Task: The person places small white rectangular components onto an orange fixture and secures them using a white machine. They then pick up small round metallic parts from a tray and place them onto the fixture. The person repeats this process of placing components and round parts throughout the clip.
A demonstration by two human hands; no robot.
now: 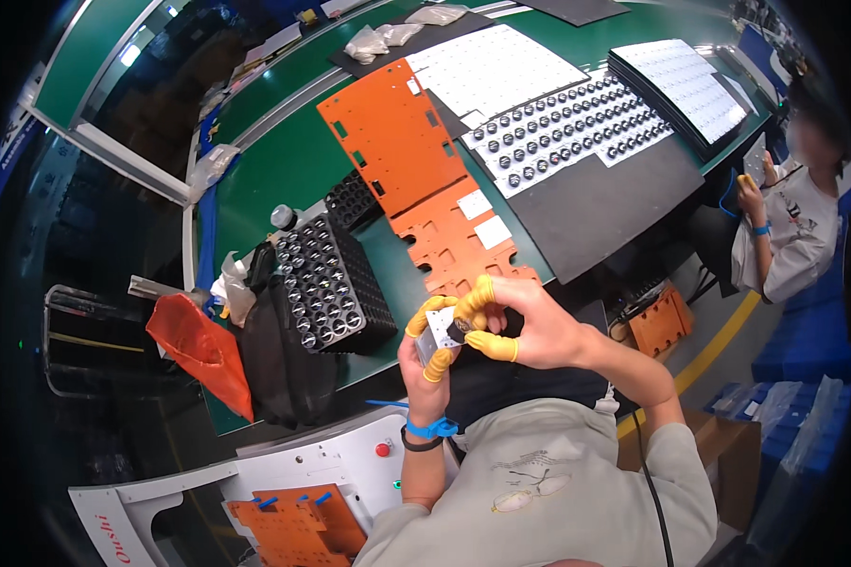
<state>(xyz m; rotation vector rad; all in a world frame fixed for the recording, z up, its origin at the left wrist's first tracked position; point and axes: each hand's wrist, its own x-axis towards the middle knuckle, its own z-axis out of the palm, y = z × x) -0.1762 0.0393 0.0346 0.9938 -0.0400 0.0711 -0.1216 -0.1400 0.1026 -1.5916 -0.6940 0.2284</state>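
Note:
My left hand [425, 354], with yellow finger cots and a blue wrist strap, grips a small light-grey box-shaped part [438, 331] by its sides. On its right, my right hand [520, 326] pinches a small dark round part [459, 328] with yellow-capped fingers, against or very near the grey part's face. Whether the two parts touch, I cannot tell. Both hands are over the near table edge, just below an orange fixture plate [444, 241] with cut-outs and two white squares.
A black tray of round parts [317, 283] stands left of the hands. Beyond lie a white sheet with rows of dark round parts [567, 123], a black mat [596, 208] and a stack of white sheets [681, 80]. An orange bag [199, 350] hangs left. A co-worker [790, 217] sits right.

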